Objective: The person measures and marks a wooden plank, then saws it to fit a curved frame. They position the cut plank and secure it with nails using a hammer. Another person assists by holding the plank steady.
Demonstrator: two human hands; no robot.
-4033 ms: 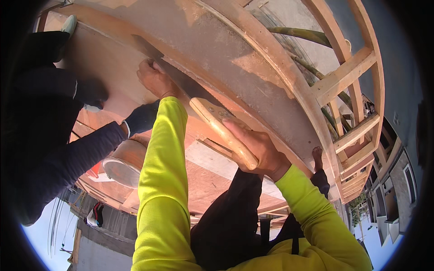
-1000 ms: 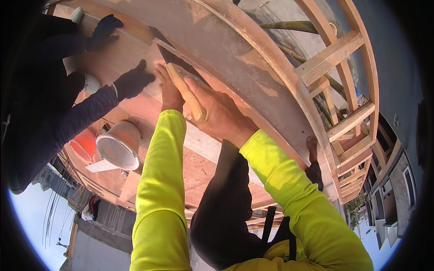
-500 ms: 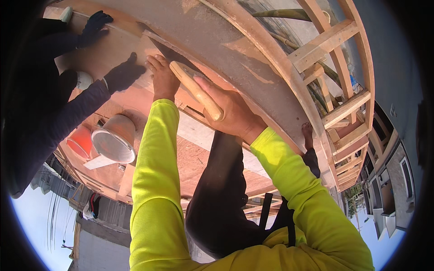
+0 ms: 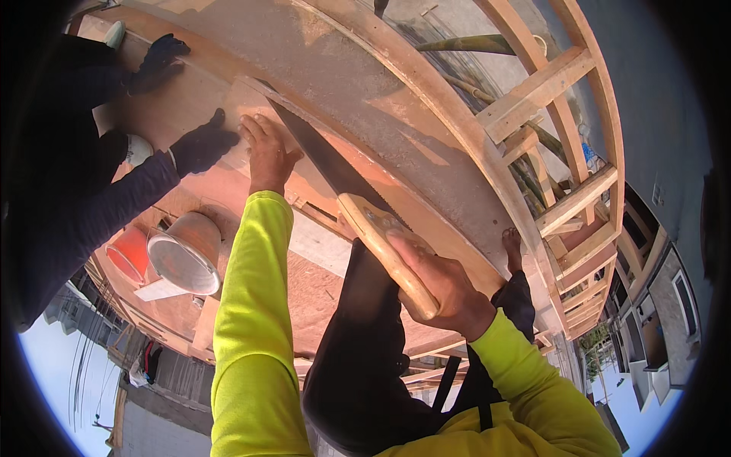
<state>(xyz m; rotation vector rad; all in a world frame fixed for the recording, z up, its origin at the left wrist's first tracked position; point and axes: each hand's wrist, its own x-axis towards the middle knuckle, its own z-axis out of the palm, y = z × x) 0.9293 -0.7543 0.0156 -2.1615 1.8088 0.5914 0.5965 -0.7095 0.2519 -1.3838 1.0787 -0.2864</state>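
My right hand (image 4: 445,288) grips the wooden handle of a handsaw (image 4: 327,156). The dark blade slants up and left from the handle, lying along the edge of a plywood sheet (image 4: 240,95). Flat on that sheet, to the left of the blade, rests my left hand (image 4: 266,145) with its fingers stretched out. Just left of it, a co-worker's dark-gloved hand (image 4: 202,143) also touches the sheet. The co-worker's other gloved hand (image 4: 158,65) lies farther up.
A grey bucket (image 4: 186,251) and a red bucket (image 4: 128,255) lie at the left. A wooden frame with crosspieces (image 4: 537,95) curves along the right. My knee in dark trousers (image 4: 358,327) is below the saw. A bare foot (image 4: 514,247) is at the right.
My right hand has drawn the saw back, down and to the right, so more of its blade shows. My left hand stays on the sheet, its thumb now spread.
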